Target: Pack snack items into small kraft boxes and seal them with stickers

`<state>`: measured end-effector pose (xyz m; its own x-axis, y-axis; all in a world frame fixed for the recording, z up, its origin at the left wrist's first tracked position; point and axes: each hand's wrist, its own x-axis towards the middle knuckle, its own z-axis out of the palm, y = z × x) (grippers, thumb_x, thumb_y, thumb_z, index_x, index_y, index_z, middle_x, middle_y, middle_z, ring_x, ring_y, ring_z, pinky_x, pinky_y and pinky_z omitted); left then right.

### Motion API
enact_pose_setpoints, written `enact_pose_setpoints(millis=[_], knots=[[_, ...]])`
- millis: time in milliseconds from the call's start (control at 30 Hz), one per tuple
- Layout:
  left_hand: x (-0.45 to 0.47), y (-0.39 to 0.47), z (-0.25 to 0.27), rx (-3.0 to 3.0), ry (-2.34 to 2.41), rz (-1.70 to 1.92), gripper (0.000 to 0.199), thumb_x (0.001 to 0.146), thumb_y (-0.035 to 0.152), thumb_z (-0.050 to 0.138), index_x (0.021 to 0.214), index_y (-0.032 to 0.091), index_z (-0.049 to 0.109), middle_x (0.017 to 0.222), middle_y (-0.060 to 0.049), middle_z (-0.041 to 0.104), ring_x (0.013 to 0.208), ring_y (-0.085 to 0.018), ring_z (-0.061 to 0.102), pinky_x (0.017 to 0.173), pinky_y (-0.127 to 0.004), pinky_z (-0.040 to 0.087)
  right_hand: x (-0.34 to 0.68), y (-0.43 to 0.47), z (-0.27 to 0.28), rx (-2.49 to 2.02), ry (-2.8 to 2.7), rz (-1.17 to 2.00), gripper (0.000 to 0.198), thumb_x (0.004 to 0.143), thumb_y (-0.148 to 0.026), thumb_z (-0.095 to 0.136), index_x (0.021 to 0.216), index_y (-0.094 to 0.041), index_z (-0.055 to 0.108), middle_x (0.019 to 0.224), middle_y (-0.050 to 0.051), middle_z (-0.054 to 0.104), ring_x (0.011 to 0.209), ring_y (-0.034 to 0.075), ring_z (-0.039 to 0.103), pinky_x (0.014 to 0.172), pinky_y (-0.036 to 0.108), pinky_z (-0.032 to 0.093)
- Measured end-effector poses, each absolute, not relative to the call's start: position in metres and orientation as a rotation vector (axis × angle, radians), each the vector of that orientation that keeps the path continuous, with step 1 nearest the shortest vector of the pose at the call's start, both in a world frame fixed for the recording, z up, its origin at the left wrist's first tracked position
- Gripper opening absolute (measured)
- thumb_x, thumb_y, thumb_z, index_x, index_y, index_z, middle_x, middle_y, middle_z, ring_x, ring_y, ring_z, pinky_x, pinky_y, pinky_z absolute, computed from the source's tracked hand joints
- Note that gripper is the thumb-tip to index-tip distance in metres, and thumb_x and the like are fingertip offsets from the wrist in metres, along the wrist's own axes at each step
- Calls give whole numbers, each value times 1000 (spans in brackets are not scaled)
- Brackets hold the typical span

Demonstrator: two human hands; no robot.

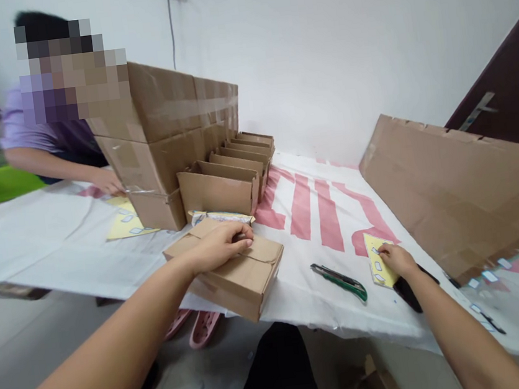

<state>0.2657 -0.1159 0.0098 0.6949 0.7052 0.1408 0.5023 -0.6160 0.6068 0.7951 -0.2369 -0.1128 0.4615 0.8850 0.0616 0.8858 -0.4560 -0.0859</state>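
Observation:
A closed brown cardboard box (232,285) lies at the table's front edge. My left hand (221,244) rests on its lid, fingers loosely bent, the thumb apart from them and nothing visible between. To the right, a yellow sheet (381,274) carries several small white labels with blue edges. My right hand (397,259) is at this sheet, thumb and forefinger pinched at one of the labels near its upper part. A dark object (409,293), perhaps a phone, is partly covered by my right wrist. Between my hands lies a green utility knife (342,282).
Stacked cardboard boxes (169,105) stand at the left, with several open boxes (221,189) beside them. Across the stack, a person (46,131) reaches toward another yellow sheet (124,219). A large cardboard panel (456,191) leans at the right. Loose labels (490,276) stick near it.

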Motion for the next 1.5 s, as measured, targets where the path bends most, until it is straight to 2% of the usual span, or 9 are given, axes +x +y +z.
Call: enact_pose_setpoints(millis=[167,367,500,733,900,1133,1333,1500], knots=[[266,-117,12,2359,937,502,27,80,43,45,84,20,58,94,-3,65,88,-20,58,80,-30,42,799,-242,-108,-2631,-1549,-92,24,82,-24,47,93,-24,68,96,5,69,87,20,61,66,28,41],[267,-119,15,2343,947,490,26,79,43,46,84,20,59,93,-3,65,88,-21,57,79,-29,42,792,-260,-106,-2531,-1772,-91,17,76,-16,53,81,-23,68,91,3,68,96,21,57,80,27,41],[266,-118,13,2360,950,481,27,81,43,46,85,20,59,95,-3,65,89,-21,58,79,-30,42,787,-270,-108,-2458,-1896,-27,21,72,-11,53,82,-22,68,92,3,68,96,19,57,83,26,41],[265,-116,10,2378,926,483,27,82,43,46,88,20,58,97,-3,65,91,-21,58,80,-30,43,787,-278,-107,-2437,-1784,5,19,79,-20,49,87,-20,66,95,7,67,95,23,57,80,30,42],[265,-116,9,2359,912,493,28,82,44,46,88,20,57,98,-4,65,90,-22,58,81,-31,43,790,-278,-105,-2393,-1640,53,17,78,-24,50,87,-20,64,95,6,67,92,21,59,81,30,42],[266,-115,9,2386,931,488,25,82,42,47,86,20,58,94,-3,65,88,-20,59,79,-29,43,792,-273,-112,-2313,-1370,205,13,72,-17,47,77,-21,59,80,2,68,76,18,63,71,28,48],[266,-116,10,2383,932,493,25,82,42,47,87,20,59,95,-2,66,88,-21,59,78,-29,43,796,-269,-118,-2189,-1202,352,19,70,-13,39,74,-20,56,76,4,68,74,16,68,63,24,51],[265,-116,10,2383,924,494,23,82,40,47,87,20,59,97,-2,65,89,-20,59,78,-27,42,790,-268,-114,-2138,-1233,365,16,67,-22,45,74,-20,59,73,3,67,69,18,65,63,28,49]])
